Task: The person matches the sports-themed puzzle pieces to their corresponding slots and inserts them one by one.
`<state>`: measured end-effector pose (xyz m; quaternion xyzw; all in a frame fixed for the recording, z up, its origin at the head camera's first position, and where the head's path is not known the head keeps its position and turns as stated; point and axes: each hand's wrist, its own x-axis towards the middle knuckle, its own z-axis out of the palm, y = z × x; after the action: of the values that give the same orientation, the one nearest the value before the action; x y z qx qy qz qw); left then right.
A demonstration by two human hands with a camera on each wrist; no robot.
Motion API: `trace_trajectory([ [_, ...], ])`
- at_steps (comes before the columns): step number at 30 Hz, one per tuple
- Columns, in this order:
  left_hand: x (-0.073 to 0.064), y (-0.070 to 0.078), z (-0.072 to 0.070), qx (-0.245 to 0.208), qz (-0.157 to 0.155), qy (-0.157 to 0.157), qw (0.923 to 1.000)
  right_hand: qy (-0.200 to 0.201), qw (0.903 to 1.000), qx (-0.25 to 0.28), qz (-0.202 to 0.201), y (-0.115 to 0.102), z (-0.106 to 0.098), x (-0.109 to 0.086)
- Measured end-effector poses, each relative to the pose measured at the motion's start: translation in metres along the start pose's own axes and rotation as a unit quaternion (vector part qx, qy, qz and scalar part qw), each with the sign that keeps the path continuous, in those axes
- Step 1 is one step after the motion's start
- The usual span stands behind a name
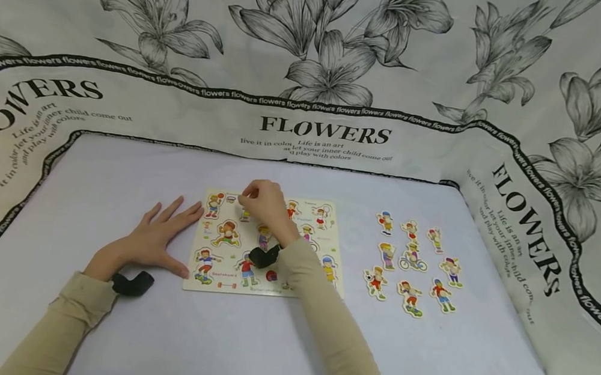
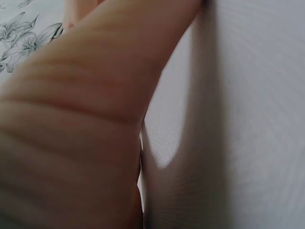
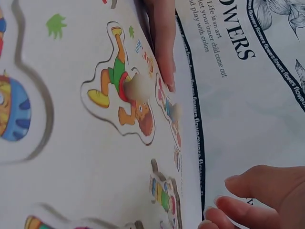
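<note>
A pale puzzle board [image 1: 276, 209] printed with sports figures lies on the table. My left hand [image 1: 151, 239] is spread with straight fingers along the board's left edge, thumb near its lower left corner; the left wrist view shows mostly the wrist [image 2: 86, 109]. My right hand [image 1: 266, 205] is over the upper middle of the board, fingers loosely bent. In the right wrist view, its thumb and fingertips show nothing between them. A knobbed runner piece [image 3: 116, 78] sits in its recess. Beneath the right hand is a figure [image 1: 246, 214], partly hidden.
Several loose figure pieces [image 1: 411, 258] lie in a group right of the board, among them a cyclist [image 1: 413, 260] and a footballer [image 1: 375, 282]. A flower-printed cloth [image 1: 327, 136] stands around the back and sides of the white table [image 1: 155, 342].
</note>
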<state>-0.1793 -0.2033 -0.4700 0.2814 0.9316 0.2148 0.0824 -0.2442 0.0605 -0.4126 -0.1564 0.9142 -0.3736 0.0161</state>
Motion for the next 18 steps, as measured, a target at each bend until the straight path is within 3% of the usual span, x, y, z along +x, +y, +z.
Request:
trace_trajectory([
  [7, -0.001, -0.001, 0.001, -0.001, -0.003, -0.001, 1.0, 0.07, 0.9974, 0.018, 0.008, 0.02, -0.015, -0.017],
  [18, 0.0, 0.001, 0.0, -0.005, -0.002, 0.0, 1.0, 0.168, 0.9852, 0.032, 0.017, 0.051, -0.037, -0.041],
])
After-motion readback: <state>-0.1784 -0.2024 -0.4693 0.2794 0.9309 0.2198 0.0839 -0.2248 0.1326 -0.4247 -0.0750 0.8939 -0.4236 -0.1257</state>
